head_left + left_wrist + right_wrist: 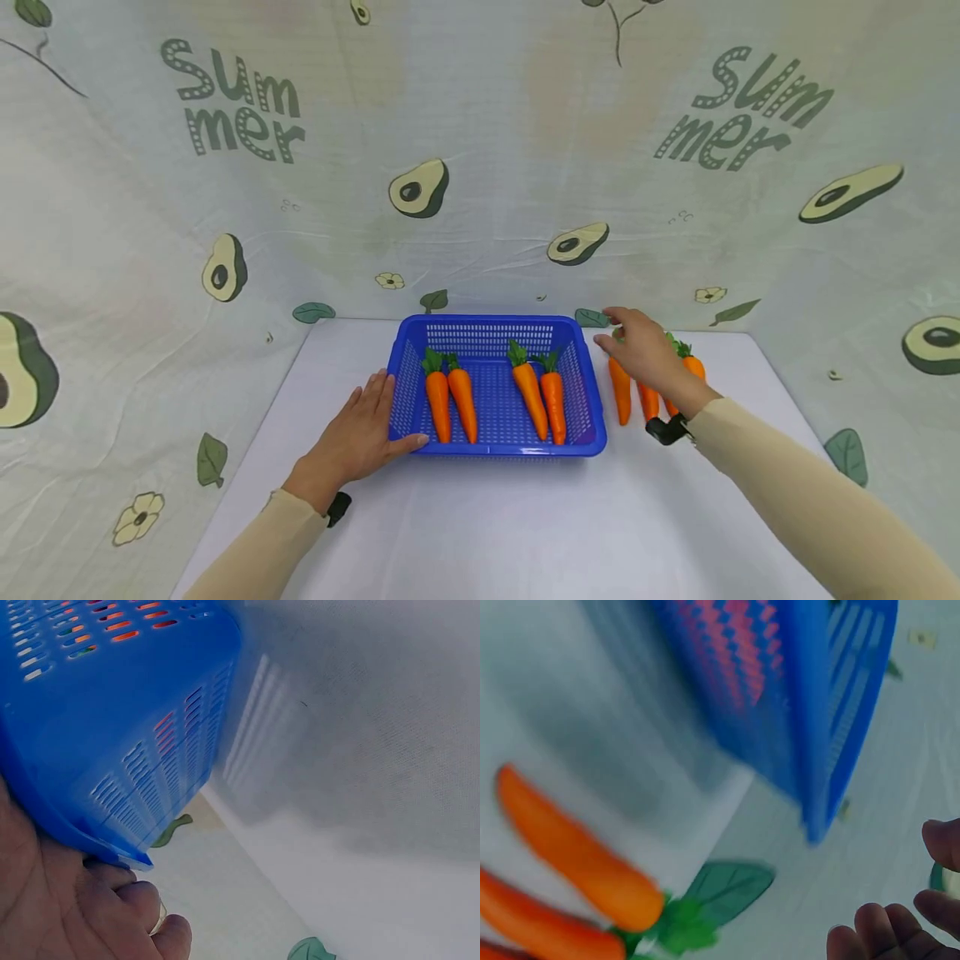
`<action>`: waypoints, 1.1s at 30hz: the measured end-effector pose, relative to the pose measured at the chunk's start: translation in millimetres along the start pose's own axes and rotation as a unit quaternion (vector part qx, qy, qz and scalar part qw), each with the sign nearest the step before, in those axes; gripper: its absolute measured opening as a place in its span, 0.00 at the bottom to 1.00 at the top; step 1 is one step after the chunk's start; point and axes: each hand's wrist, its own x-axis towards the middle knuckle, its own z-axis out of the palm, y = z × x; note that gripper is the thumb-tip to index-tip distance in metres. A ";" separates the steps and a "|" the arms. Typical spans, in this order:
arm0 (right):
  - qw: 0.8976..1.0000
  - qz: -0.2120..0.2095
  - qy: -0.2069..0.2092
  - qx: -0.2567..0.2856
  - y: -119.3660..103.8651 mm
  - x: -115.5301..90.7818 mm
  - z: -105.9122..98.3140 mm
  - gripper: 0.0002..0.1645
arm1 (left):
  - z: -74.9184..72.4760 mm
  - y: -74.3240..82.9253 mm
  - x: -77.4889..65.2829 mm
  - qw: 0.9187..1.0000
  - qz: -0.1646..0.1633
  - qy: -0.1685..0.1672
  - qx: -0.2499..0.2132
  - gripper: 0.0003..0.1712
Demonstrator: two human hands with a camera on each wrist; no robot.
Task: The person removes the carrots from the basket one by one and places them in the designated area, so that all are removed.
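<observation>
I see my left hand (363, 435) resting straight fingers against the left side of the blue basket (495, 449); this brace should be light, without pushing. The right hand (647, 350) holds nothing, its fingers loosely apart, near the leafy ends of the loose carrots (648, 402) on the surface (487, 533), right of the basket. Four carrots (527, 398) lie inside. For a secure pick, I would pinch the thick orange part, not the green leaves (684, 928), and spare the neighbours
</observation>
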 end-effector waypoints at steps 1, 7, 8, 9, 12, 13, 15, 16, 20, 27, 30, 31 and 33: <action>1.000 -0.013 -0.005 -0.002 -9.5 1.5 3.3 0.36 | 0.6 -0.2 0.1 1.000 -0.002 -0.001 -0.001 0.73; 0.995 -0.089 -0.044 -0.003 -63.3 13.8 27.5 0.36 | 0.6 -0.6 0.4 1.000 -0.013 -0.009 -0.015 0.74; 0.994 -0.099 -0.055 -0.003 -71.5 16.2 31.5 0.37 | 0.1 -0.5 0.3 1.000 -0.014 -0.010 -0.018 0.74; 0.992 -0.105 -0.066 -0.005 -79.1 18.6 35.8 0.38 | -0.1 -0.5 0.2 1.000 -0.016 -0.013 -0.019 0.74; 0.988 -0.115 -0.103 -0.012 -100.2 25.4 50.0 0.40 | -1.5 0.1 -0.1 0.999 -0.022 -0.021 -0.023 0.74; 0.986 -0.116 -0.115 -0.015 -106.1 27.3 55.4 0.41 | -1.9 0.3 -0.3 0.999 -0.023 -0.022 -0.025 0.74; 0.983 -0.117 -0.140 -0.017 -117.0 30.4 66.4 0.42 | -1.9 0.3 -0.3 0.999 -0.026 -0.027 -0.025 0.74; 0.981 -0.120 -0.152 -0.016 -121.7 31.8 72.3 0.43 | -1.9 0.7 -0.3 0.999 -0.027 -0.030 -0.024 0.74; 0.971 -0.142 -0.190 -0.004 -134.7 37.0 95.9 0.44 | -0.2 0.2 1.1 0.999 -0.029 -0.034 -0.021 0.75; 0.954 -0.171 -0.243 0.037 -141.4 46.8 130.2 0.47 | 0.1 -1.3 1.0 0.999 -0.026 -0.031 -0.021 0.74; 0.950 -0.170 -0.257 0.040 -141.0 50.1 141.2 0.49 | -1.4 -1.5 -0.3 0.999 -0.024 -0.029 -0.019 0.73; 0.950 -0.166 -0.261 0.041 -141.0 50.9 144.1 0.49 | -1.8 -1.7 -0.7 0.999 -0.023 -0.030 -0.017 0.73; 0.950 -0.161 -0.264 0.037 -141.1 52.4 150.3 0.50 | -2.8 -2.2 -2.0 0.999 -0.022 -0.029 -0.015 0.73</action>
